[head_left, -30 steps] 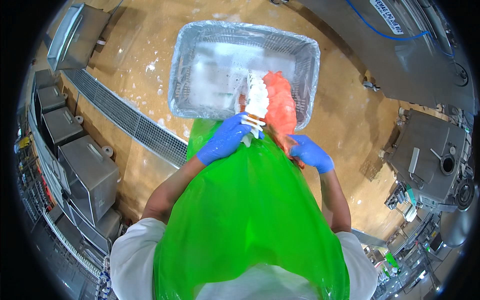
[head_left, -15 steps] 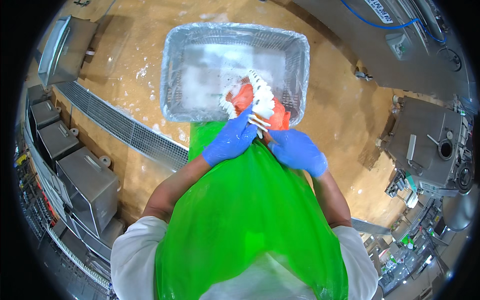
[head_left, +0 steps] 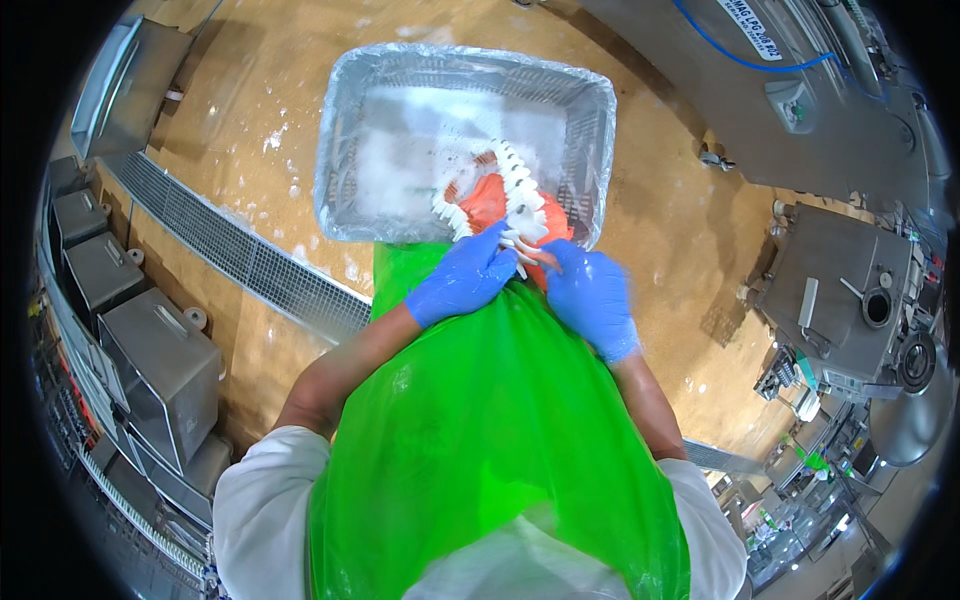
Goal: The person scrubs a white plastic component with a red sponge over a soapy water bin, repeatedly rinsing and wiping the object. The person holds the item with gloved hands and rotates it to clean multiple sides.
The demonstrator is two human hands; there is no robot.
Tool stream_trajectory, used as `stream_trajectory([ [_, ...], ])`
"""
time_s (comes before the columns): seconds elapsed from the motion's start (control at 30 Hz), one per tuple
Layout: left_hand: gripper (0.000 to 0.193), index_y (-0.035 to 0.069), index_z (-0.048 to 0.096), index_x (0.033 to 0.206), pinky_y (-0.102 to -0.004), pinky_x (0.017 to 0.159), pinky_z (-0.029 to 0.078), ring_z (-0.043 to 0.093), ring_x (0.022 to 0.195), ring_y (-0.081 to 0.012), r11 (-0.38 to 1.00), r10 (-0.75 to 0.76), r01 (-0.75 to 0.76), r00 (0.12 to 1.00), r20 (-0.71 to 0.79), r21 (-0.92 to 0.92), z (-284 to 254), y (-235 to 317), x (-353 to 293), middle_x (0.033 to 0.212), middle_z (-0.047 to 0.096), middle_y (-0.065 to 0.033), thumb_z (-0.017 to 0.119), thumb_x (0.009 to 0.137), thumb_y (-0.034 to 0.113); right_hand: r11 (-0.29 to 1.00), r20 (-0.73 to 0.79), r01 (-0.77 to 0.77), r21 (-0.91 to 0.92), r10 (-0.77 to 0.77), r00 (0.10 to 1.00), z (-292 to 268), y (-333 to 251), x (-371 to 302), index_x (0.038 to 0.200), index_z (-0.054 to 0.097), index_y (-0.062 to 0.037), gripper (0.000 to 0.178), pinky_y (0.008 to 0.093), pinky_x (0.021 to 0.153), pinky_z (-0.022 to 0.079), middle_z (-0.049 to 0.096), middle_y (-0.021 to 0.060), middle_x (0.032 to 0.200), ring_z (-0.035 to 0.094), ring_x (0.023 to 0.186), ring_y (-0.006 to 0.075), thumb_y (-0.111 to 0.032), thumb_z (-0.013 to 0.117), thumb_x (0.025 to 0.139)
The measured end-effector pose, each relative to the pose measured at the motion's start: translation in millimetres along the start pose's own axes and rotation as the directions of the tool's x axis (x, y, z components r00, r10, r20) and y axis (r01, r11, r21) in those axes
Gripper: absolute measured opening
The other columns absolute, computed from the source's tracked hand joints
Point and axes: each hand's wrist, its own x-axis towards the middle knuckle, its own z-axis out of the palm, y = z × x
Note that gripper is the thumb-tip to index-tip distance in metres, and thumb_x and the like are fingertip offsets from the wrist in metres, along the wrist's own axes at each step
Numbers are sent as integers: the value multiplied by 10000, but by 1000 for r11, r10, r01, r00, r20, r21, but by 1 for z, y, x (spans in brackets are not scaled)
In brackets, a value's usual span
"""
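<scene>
A white, spine-like chain of toothed links (head_left: 520,188) rises from my hands into a tub, its far end in the foam. Orange-red, limp material (head_left: 487,200) lies between its two toothed runs and to the right of it. My blue-gloved left hand (head_left: 463,278) is closed round the near end of the white chain, where slim white prongs stick out. Beside it, my blue-gloved right hand (head_left: 592,298) pinches the near end of the orange-red material. The grey basket-like tub (head_left: 340,190), lined with clear plastic, holds white suds.
My green apron (head_left: 480,420) reaches up to the tub's near edge. A floor drain grate (head_left: 240,245) curves along the left on the wet tan floor. Steel wheeled bins (head_left: 165,365) line the left; steel machines (head_left: 835,270) stand at the right.
My right hand has tilted more upright and moved slightly up, its fingertips now on the orange-red end. My left hand keeps its hold on the white chain. The whole view has shifted slightly.
</scene>
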Motion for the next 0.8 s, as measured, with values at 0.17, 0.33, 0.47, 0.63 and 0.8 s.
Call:
stream_trajectory([
  [0.17, 350, -5, 479, 1184, -445, 748, 481, 618, 853, -398, 995, -104, 103, 993, 63, 6, -6, 9, 1, 934, 629, -230, 455, 900, 198, 997, -91, 72, -11, -72, 993, 30, 13, -2, 889, 631, -105, 106, 442, 529, 463, 607, 154, 657, 613, 615, 334, -179, 599, 822],
  [0.33, 345, 9, 479, 1222, -357, 612, 471, 576, 604, -198, 994, -70, 62, 994, 82, 91, -4, 0, 0, 771, 607, -140, 453, 917, 170, 992, -109, 41, 119, -28, 994, 18, 11, -6, 922, 680, -101, 146, 416, 550, 486, 639, 180, 738, 633, 652, 353, -163, 639, 797],
  [0.47, 323, 17, 486, 1190, -379, 622, 474, 605, 629, -258, 998, -39, 39, 999, 2, 45, 0, 8, -2, 756, 611, -169, 458, 901, 159, 982, -174, 19, 190, 15, 985, 22, 9, -10, 930, 688, -91, 155, 389, 549, 487, 640, 178, 735, 632, 634, 343, -149, 667, 787],
  [0.63, 362, -5, 471, 1182, -480, 687, 472, 606, 775, -434, 965, -121, 105, 991, 52, 240, 2, 11, -1, 849, 618, -260, 477, 868, 174, 952, -179, -25, 303, 83, 980, 14, 6, -15, 921, 689, -81, 179, 365, 582, 495, 639, 137, 735, 623, 637, 305, -173, 717, 769],
  [0.8, 342, -13, 490, 1148, -474, 682, 468, 612, 773, -421, 962, -49, 33, 997, 52, 270, 11, 1, -2, 849, 622, -248, 490, 861, 175, 974, -291, 228, -11, -221, 931, 8, 4, 9, 792, 661, -106, 108, 390, 594, 480, 589, 89, 755, 609, 698, 290, -208, 698, 784],
])
